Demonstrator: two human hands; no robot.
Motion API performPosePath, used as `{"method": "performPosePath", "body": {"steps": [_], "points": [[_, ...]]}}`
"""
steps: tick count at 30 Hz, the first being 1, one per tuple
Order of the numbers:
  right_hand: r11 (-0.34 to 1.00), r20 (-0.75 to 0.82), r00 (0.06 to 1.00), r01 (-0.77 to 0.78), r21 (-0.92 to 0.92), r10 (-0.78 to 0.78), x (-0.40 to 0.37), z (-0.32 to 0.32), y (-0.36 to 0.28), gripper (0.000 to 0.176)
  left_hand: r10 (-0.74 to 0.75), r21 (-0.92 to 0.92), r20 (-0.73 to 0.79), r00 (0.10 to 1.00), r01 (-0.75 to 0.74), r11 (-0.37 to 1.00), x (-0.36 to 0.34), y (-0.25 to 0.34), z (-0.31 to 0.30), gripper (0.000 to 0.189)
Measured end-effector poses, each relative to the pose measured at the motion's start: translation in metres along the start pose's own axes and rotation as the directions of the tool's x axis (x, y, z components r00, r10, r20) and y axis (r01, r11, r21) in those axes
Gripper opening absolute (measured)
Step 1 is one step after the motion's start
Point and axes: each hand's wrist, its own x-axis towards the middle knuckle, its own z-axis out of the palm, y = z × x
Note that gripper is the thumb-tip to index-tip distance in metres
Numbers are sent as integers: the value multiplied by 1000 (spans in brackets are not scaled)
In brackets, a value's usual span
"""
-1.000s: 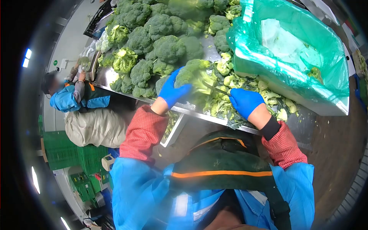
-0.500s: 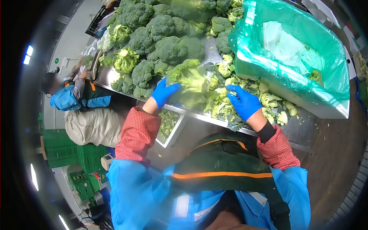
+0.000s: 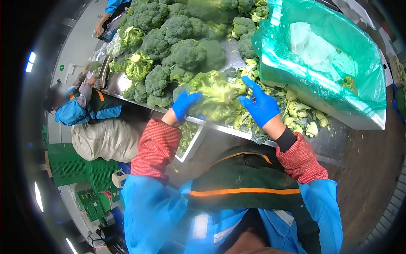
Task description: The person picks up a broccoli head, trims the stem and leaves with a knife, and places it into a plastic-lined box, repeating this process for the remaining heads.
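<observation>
A broccoli head [image 3: 213,91], turned with its pale cut stem side showing, is held over the near edge of the metal table. My left hand [image 3: 185,104], in a blue glove, grips it from the left side, with some fingers hidden behind the florets. At its right, my right hand [image 3: 260,106], also gloved, has thumb and fingers spread, the fingertips close to the stem end. Beneath and beside this hand lies a heap of broccoli trimmings [image 3: 296,111], with leaves and pale stem pieces.
Whole broccoli heads [image 3: 186,55] are piled across the table behind. A white box with a green plastic liner [image 3: 270,59] stands at the right, trimmings inside. Below the table edge sits a white crate [image 3: 190,144] of scraps. Another person [image 3: 80,106] works at the left.
The broccoli head has turned, showing more of its stem side. My right hand has moved left and up toward it, its fingers spreading. Another person's arm has come into view at the top left.
</observation>
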Motion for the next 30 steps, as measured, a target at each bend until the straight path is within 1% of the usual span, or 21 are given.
{"method": "performPosePath", "body": {"steps": [1,4,5,7,8,9,10,12,13,16,17,19,20,21,22,23,25,26,28,29,30], "points": [[1000,45,999,-13,-1,13,-2,-3,-8,66,-2,23,10,1000,2,1000,0,1,1,52],[995,66,993,98,18,-99,-2,1,-15,62,-19,88,47,999,14,996,1,7,13,52],[994,106,993,34,104,-45,-1,2,-13,63,-31,48,63,998,28,998,0,11,19,63],[960,196,980,-95,265,43,6,8,-5,66,131,194,62,989,-140,971,8,-3,10,71],[943,179,983,-106,315,51,9,12,1,62,211,265,68,975,-222,938,9,-3,11,75],[923,162,985,-117,367,60,10,16,7,58,244,319,93,965,-261,911,9,-2,12,86],[899,146,987,-128,418,72,10,19,12,55,300,408,95,949,-312,858,10,-1,16,87],[837,179,968,-242,491,175,7,14,4,50,401,571,113,909,-390,722,9,-4,26,89],[799,197,955,-293,525,221,7,12,2,48,406,525,78,910,-384,760,13,-12,28,87],[809,223,937,-346,476,270,14,16,14,44,340,222,-37,940,-324,920,16,-17,35,80],[817,189,956,-290,498,224,14,16,16,40,286,185,-134,949,-259,948,23,-20,30,71],[826,125,983,-179,534,133,10,17,19,35,262,144,-194,945,-236,961,30,-22,21,71],[918,39,998,-52,394,40,7,12,20,34,250,123,-227,941,-227,966,30,-21,18,71],[970,-31,997,77,232,-71,3,2,22,33,245,177,-243,939,-205,963,26,-14,18,71],[968,-72,965,252,-5,-251,-1,-4,33,32,286,310,-232,930,-209,928,27,-10,13,70],[887,-111,900,385,-256,-422,-6,-10,43,31,325,435,-215,921,-208,876,30,-5,7,69],[810,23,894,416,-413,-447,-19,-21,43,30,422,665,-172,890,-210,716,34,1,0,70],[762,87,890,430,-485,-447,-25,-26,40,29,438,727,-128,890,-216,652,36,5,2,70],[706,126,893,422,-569,-432,-29,-33,29,26,459,833,-32,888,-230,503,37,16,9,70],[694,140,903,404,-596,-406,-29,-35,26,25,387,816,-51,921,-185,547,35,20,16,72],[681,153,913,386,-622,-378,-29,-37,25,25,389,819,-37,921,-195,540,35,23,21,72]]}}
